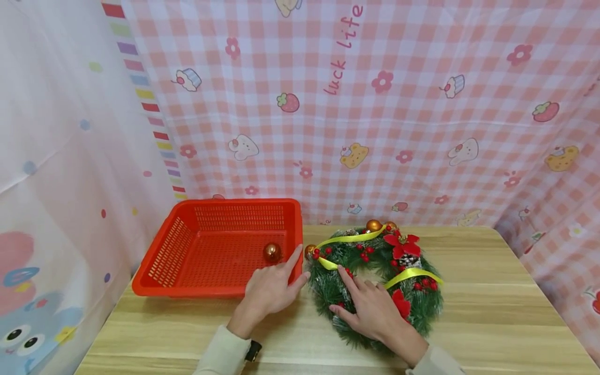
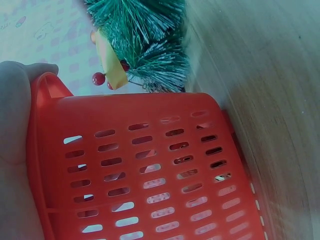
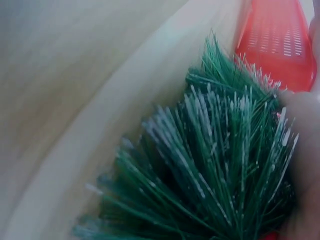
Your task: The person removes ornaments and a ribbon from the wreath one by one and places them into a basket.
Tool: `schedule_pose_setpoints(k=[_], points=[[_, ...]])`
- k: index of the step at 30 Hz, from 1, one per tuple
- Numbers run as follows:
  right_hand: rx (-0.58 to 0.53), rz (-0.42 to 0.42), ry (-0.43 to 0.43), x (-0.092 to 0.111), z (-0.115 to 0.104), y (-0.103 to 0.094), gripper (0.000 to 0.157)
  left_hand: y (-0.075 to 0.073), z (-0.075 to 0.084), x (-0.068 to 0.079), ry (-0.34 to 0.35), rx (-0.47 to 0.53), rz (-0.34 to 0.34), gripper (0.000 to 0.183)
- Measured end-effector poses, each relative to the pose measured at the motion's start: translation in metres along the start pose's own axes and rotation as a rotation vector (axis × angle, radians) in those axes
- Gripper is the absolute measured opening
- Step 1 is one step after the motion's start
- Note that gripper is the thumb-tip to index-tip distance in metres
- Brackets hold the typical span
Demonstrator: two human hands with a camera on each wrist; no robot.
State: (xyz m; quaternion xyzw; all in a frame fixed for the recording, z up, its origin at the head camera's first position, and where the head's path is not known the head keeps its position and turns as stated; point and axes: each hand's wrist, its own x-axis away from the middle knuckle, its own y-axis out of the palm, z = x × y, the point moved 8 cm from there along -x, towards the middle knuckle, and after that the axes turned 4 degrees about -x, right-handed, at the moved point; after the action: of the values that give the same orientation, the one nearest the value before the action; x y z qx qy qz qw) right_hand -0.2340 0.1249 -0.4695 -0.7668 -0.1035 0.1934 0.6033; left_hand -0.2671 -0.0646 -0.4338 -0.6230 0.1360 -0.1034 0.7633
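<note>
In the head view, the left hand (image 1: 269,291) is by the near right corner of the red slatted plastic basket (image 1: 225,255), index finger and thumb straight and spread, gripping nothing visible; a shiny copper-coloured ball (image 1: 272,252) sits inside. The right hand (image 1: 375,310) rests over the round green bristly wreath (image 1: 325,291), its straight index finger touching the glossy yellow ribbon (image 1: 349,239), thumb spread away.

The left-wrist view shows that hand along the basket's rim, the wreath beyond.

The right-wrist view hides the fingertips.

Settling the ribbon seems in hand; the next move calls for light fingertip pressure.

Cartoon-printed cloth (image 1: 328,133) behind and beside a wood-grain table (image 1: 487,297) marks a curtained-off nook.
</note>
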Motion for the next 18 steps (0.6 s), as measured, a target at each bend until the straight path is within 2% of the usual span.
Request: schedule_pose_setpoints(k=[9,18], points=[[-0.061,-0.050,-0.100,0.009,0.009,-0.004,0.085,-0.001,0.000,-0.001,0.005,-0.003,0.020,0.067],[-0.037,-0.069,-0.216,0.016,0.022,-0.009,0.084,-0.001,0.000,0.000,0.015,0.006,0.028,0.067]])
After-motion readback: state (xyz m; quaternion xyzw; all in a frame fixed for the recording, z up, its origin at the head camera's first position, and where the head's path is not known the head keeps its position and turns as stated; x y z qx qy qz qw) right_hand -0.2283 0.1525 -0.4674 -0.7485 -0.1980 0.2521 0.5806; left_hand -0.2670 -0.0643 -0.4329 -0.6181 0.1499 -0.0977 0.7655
